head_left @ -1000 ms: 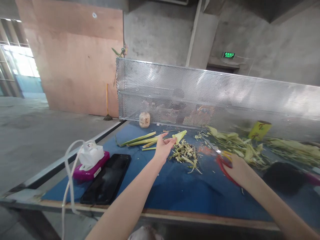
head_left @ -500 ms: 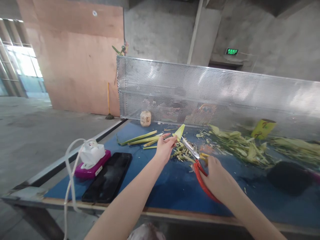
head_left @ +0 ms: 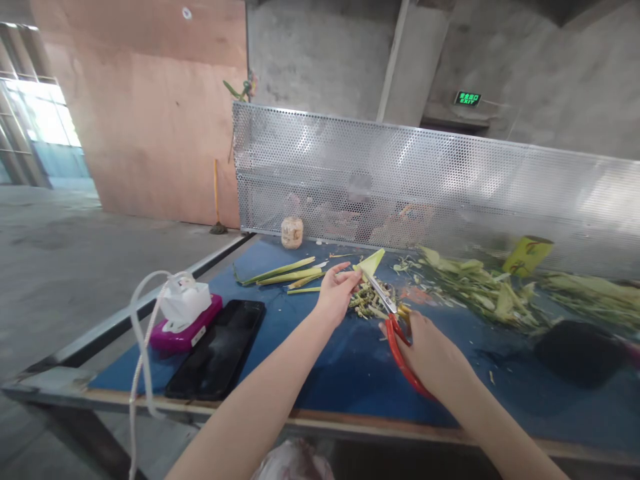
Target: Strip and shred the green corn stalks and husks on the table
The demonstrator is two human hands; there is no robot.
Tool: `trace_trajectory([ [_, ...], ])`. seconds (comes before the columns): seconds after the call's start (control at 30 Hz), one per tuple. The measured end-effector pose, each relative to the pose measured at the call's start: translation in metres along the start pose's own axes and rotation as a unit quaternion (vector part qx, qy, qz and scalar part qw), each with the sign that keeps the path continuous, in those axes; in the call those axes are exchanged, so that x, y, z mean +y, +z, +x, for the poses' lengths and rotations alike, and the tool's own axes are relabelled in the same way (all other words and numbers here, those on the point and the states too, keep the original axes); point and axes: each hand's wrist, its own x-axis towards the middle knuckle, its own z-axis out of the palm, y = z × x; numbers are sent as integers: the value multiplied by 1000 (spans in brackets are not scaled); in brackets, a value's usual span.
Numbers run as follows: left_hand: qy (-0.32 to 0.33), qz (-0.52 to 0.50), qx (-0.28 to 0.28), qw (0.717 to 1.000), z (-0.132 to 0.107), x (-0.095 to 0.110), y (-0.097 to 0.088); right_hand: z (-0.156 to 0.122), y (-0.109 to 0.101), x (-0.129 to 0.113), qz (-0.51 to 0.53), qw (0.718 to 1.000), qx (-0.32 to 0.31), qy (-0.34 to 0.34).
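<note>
My left hand [head_left: 339, 291] pinches a pale green leaf piece [head_left: 372, 261], which looks like a plant husk, and holds it up over the table. My right hand [head_left: 425, 350] is wrapped around the red handles of a pair of scissors [head_left: 395, 343]. The silver blades point up and left, with their tips at the leaf's lower edge. Below the blades lies a heap of small green and yellowish cuttings [head_left: 367, 301]. Several long green stalks [head_left: 285, 272] rest on the blue tabletop to the left of my left hand.
A black phone [head_left: 217, 350] and a purple box with white adapter [head_left: 185, 320] and cables lie at the left. A pale jar-like object [head_left: 292, 233] stands by the perforated metal screen [head_left: 320, 160]. Leaf piles [head_left: 480, 287], a yellow-green cylinder [head_left: 528, 256] and a dark object [head_left: 580, 353] are at right.
My left hand has shifted a little to the right with the leaf piece, which is now tilted more to the right. The scissor blades have come closer against its lower edge.
</note>
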Motion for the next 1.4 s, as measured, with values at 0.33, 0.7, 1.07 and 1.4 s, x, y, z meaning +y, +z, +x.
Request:
trace_trajectory([
  [0.33,-8,32,-31,999,1,0,-3,-7,-8,1,-36,999,-2,-7],
  [0.7,-11,114,-91,989,-2,-2,-3,-12,-15,2,-59,998,-14,12],
  [1.07,-44,88,-70,993,-5,3,0,-13,-6,2,-60,998,-2,18],
  [1.4,-44,83,-84,992,-6,5,1,-14,-5,0,-71,997,0,27],
])
